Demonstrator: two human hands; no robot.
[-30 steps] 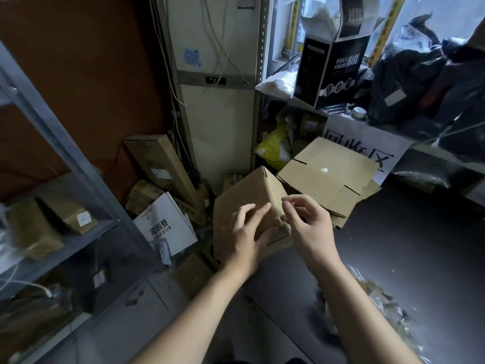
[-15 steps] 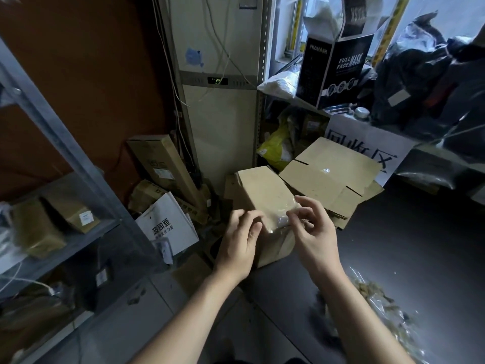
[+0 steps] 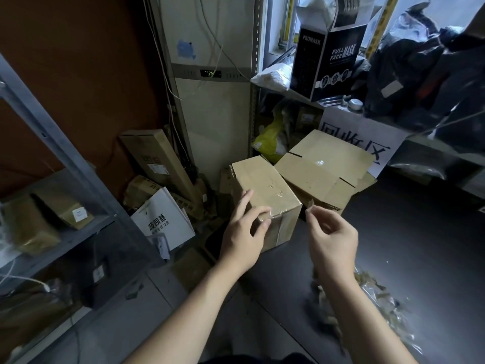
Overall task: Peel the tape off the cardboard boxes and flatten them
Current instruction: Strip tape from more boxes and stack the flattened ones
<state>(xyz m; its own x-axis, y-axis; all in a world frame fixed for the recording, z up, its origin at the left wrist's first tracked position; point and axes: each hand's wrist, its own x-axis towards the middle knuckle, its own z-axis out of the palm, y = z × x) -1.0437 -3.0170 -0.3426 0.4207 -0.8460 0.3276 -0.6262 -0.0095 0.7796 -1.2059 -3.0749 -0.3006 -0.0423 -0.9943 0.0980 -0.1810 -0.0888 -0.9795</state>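
A small sealed cardboard box (image 3: 265,185) stands at the left edge of a dark table (image 3: 425,248), with clear tape (image 3: 279,228) over its near corner and down its front face. My left hand (image 3: 244,237) rests on the box's near left corner, fingers fairly straight and the thumb pressing by the taped edge. My right hand (image 3: 333,240) hovers to the right of the box, apart from it. Its thumb and forefinger pinch a small brownish tape strip (image 3: 309,205).
A flattened cardboard box (image 3: 328,164) lies behind the small one. A heap of peeled tape (image 3: 380,308) sits on the table at lower right. Left of the table are boxes on the floor, a white paper bag (image 3: 162,219) and a metal shelf (image 3: 52,143).
The box was turned so its taped corner faces me. My right hand left the box and pulled away to the right with a bit of tape. The left hand stayed on the box.
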